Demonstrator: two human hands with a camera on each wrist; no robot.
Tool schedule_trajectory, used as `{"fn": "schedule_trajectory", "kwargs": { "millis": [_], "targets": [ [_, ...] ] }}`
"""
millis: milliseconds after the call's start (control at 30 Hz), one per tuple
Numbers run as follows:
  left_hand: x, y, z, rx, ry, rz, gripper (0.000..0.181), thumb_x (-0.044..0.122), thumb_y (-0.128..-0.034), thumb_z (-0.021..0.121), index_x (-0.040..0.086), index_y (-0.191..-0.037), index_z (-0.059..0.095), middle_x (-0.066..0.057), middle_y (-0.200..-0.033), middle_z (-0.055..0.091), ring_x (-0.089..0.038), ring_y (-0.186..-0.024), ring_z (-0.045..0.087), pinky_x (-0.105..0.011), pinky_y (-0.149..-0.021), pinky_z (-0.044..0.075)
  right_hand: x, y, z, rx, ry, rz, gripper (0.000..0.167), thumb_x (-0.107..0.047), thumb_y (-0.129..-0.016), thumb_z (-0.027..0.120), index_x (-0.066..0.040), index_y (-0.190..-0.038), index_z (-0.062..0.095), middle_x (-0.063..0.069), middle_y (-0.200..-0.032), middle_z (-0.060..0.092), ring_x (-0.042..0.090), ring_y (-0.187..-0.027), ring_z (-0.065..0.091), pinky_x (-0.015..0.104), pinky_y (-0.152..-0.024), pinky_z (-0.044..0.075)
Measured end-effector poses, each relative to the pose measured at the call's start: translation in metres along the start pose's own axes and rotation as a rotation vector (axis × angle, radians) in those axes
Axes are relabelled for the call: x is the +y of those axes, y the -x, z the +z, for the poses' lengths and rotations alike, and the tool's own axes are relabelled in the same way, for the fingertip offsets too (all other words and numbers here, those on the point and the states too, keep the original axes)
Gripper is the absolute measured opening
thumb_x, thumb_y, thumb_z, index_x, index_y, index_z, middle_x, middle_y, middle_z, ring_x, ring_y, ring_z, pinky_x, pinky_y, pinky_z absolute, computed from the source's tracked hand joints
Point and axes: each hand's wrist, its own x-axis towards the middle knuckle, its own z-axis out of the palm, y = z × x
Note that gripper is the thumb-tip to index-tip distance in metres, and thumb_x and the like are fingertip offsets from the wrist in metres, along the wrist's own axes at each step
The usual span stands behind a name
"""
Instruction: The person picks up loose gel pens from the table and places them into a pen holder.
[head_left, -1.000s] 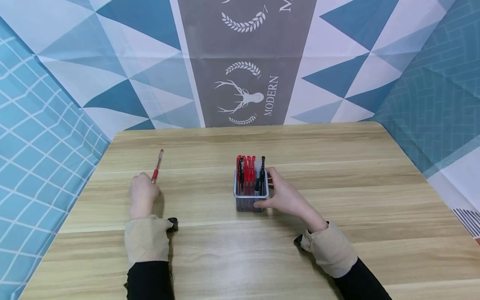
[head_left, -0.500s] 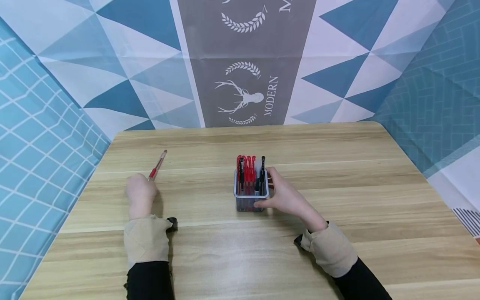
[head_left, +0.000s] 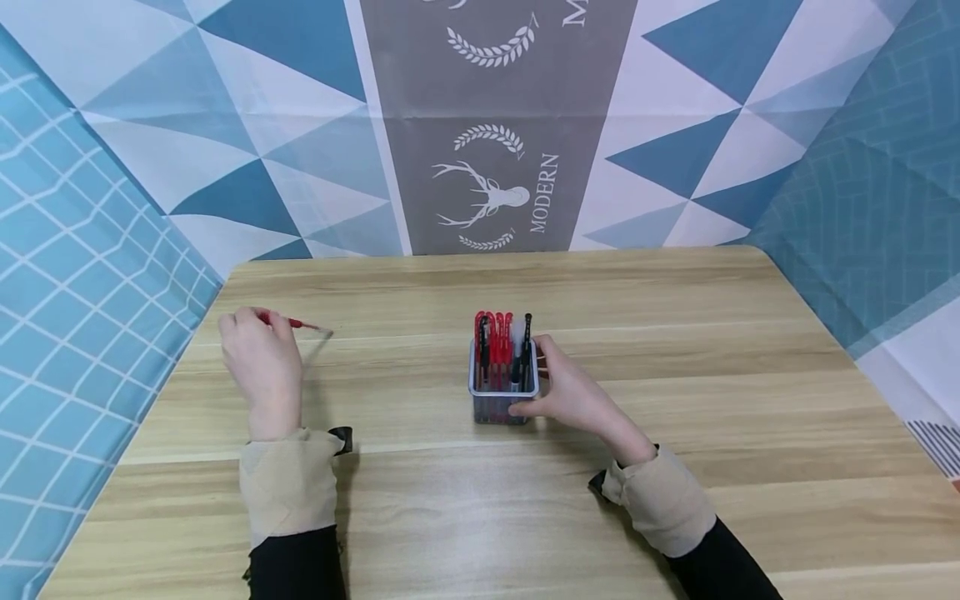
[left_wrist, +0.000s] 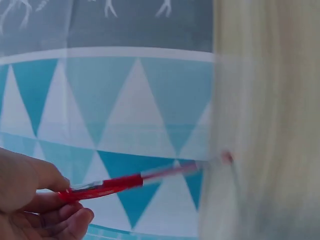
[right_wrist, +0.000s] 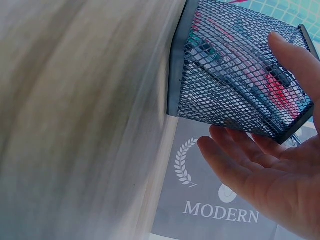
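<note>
My left hand (head_left: 262,371) is raised over the left side of the table and pinches a red pen (head_left: 302,324) between thumb and fingers. In the left wrist view the pen (left_wrist: 117,185) sticks out sideways, its clear barrel ending near the wooden surface. My right hand (head_left: 566,390) holds a dark mesh pen holder (head_left: 498,408) from its right side, thumb across the front and fingers at the side. Several red and black pens (head_left: 497,346) stand upright inside it. Through the mesh (right_wrist: 225,75) the right wrist view shows pens leaning within.
A wood-grain table (head_left: 480,517) lies under both hands. Behind it hangs a patterned cloth (head_left: 480,125) with triangles and a deer print. Blue tiled cloth (head_left: 75,275) rises along the left edge.
My left hand has lifted and moved slightly away and left, turning the pen from pointing away to pointing right. The right hand and pen holder have stayed in place.
</note>
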Motion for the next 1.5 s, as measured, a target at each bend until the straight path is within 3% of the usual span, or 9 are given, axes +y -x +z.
{"fn": "schedule_trajectory", "kwargs": {
  "millis": [200, 367, 467, 633, 733, 933, 1100, 1233, 1500],
  "targets": [
    [0.023, 0.006, -0.012, 0.065, 0.114, 0.087, 0.033, 0.022, -0.0929, 0.044, -0.007, -0.099, 0.059, -0.022, -0.093, 0.061, -0.036, -0.086, 0.057, -0.042, -0.075, 0.044, 0.001, 0.001, 0.001, 0.006, -0.006, -0.008, 0.082, -0.023, -0.063, 0.082, -0.012, -0.128, 0.033, 0.006, -0.119, 0.053, 0.024, -0.112, 0.05, 0.043, -0.096, 0.041],
    [0.047, 0.017, -0.023, 0.06, 0.214, 0.156, 0.036, 0.031, -0.0893, 0.053, -0.003, -0.096, 0.062, -0.016, -0.088, 0.067, -0.025, -0.075, 0.063, -0.012, -0.064, 0.041, 0.001, 0.001, 0.001, 0.007, -0.002, -0.01, 0.083, -0.024, -0.063, 0.082, -0.011, -0.129, 0.033, 0.006, -0.119, 0.053, 0.025, -0.112, 0.05, 0.043, -0.096, 0.041],
    [0.058, 0.025, -0.029, 0.065, 0.277, 0.21, 0.036, 0.032, -0.0864, 0.058, -0.003, -0.093, 0.063, -0.015, -0.085, 0.068, -0.023, -0.072, 0.064, -0.002, -0.063, 0.036, 0.0, 0.001, 0.0, 0.006, -0.001, -0.011, 0.083, -0.024, -0.063, 0.082, -0.011, -0.129, 0.032, 0.006, -0.12, 0.052, 0.025, -0.113, 0.05, 0.043, -0.096, 0.041],
    [0.076, 0.037, -0.036, 0.063, 0.43, 0.273, 0.035, 0.032, -0.0835, 0.062, -0.003, -0.09, 0.064, -0.014, -0.082, 0.068, 0.0, -0.066, 0.059, -0.004, -0.063, 0.042, -0.001, 0.001, 0.0, 0.004, -0.001, -0.009, 0.083, -0.023, -0.063, 0.082, -0.011, -0.129, 0.033, 0.006, -0.12, 0.053, 0.024, -0.113, 0.05, 0.042, -0.096, 0.041],
    [0.084, 0.044, -0.038, 0.019, 0.553, 0.302, 0.034, 0.03, -0.0826, 0.063, -0.003, -0.091, 0.063, -0.013, -0.082, 0.068, 0.01, -0.065, 0.055, -0.008, -0.064, 0.046, -0.001, 0.001, 0.0, 0.004, 0.004, -0.01, 0.083, -0.024, -0.063, 0.082, -0.011, -0.129, 0.032, 0.006, -0.119, 0.053, 0.023, -0.112, 0.05, 0.042, -0.095, 0.041],
    [0.099, 0.059, -0.035, -0.079, 0.724, 0.383, 0.028, 0.022, -0.0822, 0.064, -0.004, -0.092, 0.063, -0.013, -0.082, 0.068, 0.001, -0.067, 0.061, -0.015, -0.067, 0.051, -0.001, 0.001, 0.0, 0.008, 0.007, -0.019, 0.083, -0.024, -0.063, 0.082, -0.012, -0.129, 0.033, 0.005, -0.118, 0.053, 0.023, -0.112, 0.05, 0.042, -0.095, 0.041],
    [0.11, 0.073, -0.029, -0.082, 0.738, 0.481, 0.022, 0.014, -0.0819, 0.065, -0.006, -0.091, 0.062, -0.013, -0.08, 0.068, -0.009, -0.068, 0.064, -0.016, -0.067, 0.051, 0.0, 0.001, 0.0, 0.011, 0.014, -0.025, 0.082, -0.025, -0.063, 0.082, -0.012, -0.128, 0.033, 0.005, -0.118, 0.053, 0.022, -0.111, 0.051, 0.041, -0.094, 0.042],
    [0.118, 0.083, -0.021, -0.119, 0.695, 0.542, 0.016, 0.01, -0.081, 0.066, -0.003, -0.091, 0.063, -0.012, -0.079, 0.068, -0.016, -0.064, 0.064, -0.016, -0.062, 0.051, 0.001, 0.001, 0.0, 0.014, 0.023, -0.032, 0.083, -0.026, -0.063, 0.082, -0.012, -0.128, 0.033, 0.005, -0.117, 0.054, 0.022, -0.111, 0.051, 0.041, -0.093, 0.043],
    [0.123, 0.099, 0.006, -0.359, 0.528, 0.555, 0.019, 0.02, -0.0834, 0.064, 0.003, -0.094, 0.065, -0.005, -0.08, 0.069, -0.01, -0.064, 0.061, -0.021, -0.058, 0.05, 0.0, 0.0, 0.0, 0.009, -0.008, -0.046, 0.081, -0.022, -0.063, 0.082, -0.011, -0.128, 0.033, 0.006, -0.119, 0.053, 0.023, -0.111, 0.052, 0.039, -0.094, 0.043]
  ]
}}
